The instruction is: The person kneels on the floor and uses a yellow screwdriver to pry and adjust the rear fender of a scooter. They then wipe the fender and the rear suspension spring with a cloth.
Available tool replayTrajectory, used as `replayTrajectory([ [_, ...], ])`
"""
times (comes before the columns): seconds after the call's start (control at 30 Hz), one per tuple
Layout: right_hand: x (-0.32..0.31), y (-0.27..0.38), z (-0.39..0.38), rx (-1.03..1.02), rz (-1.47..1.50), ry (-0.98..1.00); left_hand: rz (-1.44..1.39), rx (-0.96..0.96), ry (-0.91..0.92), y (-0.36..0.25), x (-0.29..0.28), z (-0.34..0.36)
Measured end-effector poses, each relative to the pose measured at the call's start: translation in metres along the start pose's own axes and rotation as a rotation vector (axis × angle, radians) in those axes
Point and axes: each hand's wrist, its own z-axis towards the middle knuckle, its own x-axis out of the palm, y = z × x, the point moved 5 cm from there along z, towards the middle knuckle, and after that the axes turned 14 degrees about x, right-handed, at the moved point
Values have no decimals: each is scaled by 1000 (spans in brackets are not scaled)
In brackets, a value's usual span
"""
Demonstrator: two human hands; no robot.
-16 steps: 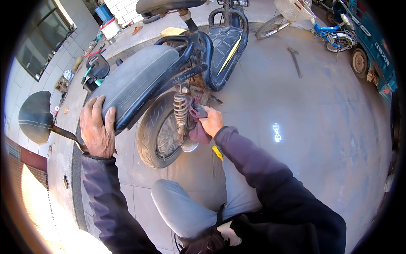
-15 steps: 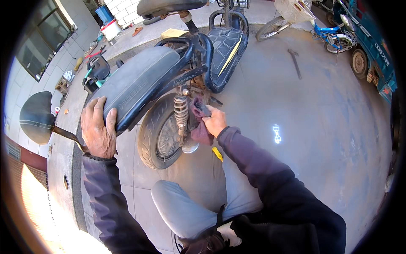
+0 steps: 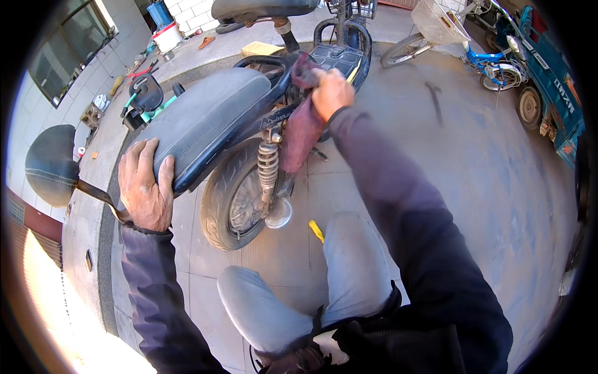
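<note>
My left hand [image 3: 147,186] lies with its fingers over the rear end of a long grey padded seat [image 3: 208,118] on an electric scooter. Closed around a dark red cloth [image 3: 301,134], my right hand [image 3: 332,95] is at the scooter's frame, between the seat and the black footboard [image 3: 335,59]. The cloth hangs down beside a rusty coil spring [image 3: 268,163]. Below the seat is the dusty rear wheel [image 3: 233,202]. A black padded backrest [image 3: 53,165] on a metal bracket sticks out behind the seat, next to my left hand.
A hammer [image 3: 434,103] and a yellow object [image 3: 316,230] lie on the paved floor. A bicycle with a basket [image 3: 439,22], a small blue bicycle [image 3: 492,59] and a teal cart [image 3: 554,81] stand at the far right. A raised ledge [image 3: 93,230] runs along the left.
My right hand has moved up and away with the cloth, from beside the spring to the frame near the footboard. My left hand stays on the seat.
</note>
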Motion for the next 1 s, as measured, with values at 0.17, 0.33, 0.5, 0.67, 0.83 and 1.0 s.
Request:
replayTrajectory([
  [0.17,-17,9,20,-180,231,-149,20,-19,27,1,-2,1],
  [0.33,-1,55,-32,-456,265,-19,35,-1,23,0,0,1],
  [0.5,-16,69,-52,-566,256,52,53,1,16,4,-2,-5],
  [0.67,-16,53,-2,-520,-7,-19,23,3,-19,-3,2,7],
  [0.83,-27,75,-65,-725,142,50,49,-10,-17,1,-4,0],
  [1.0,-19,47,-9,-666,4,18,38,-8,-68,-2,0,5],
])
